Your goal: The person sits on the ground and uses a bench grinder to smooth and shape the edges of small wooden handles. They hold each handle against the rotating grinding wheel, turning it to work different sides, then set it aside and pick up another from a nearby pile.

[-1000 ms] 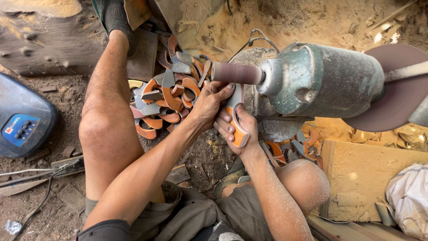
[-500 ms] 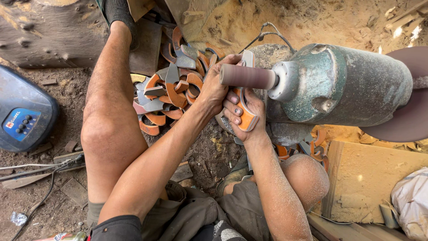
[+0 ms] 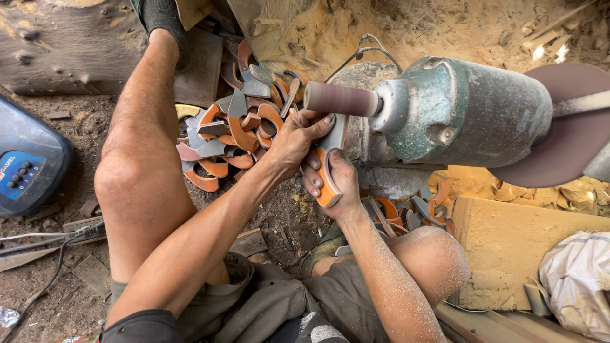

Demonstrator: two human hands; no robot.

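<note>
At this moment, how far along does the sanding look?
Done: cannot tell. In hand: both hands, left hand and right hand, press one orange-grey piece under the sanding drum. Left, probably: the pile of similar pieces by the knee.

Soft, even daylight fills the spot, bright without being harsh. The strongest light falls at the upper right, where the sawdust-covered ground (image 3: pixel 483 25) washes out pale and a few chips glare white. Shadows are short and gentle, pooling under the motor housing (image 3: pixel 464 114) and between the person's legs. Focus is crisp at centre; the wide lens bends and stretches the edges, and the sanding disc (image 3: pixel 565 127) looks smeared.
</note>
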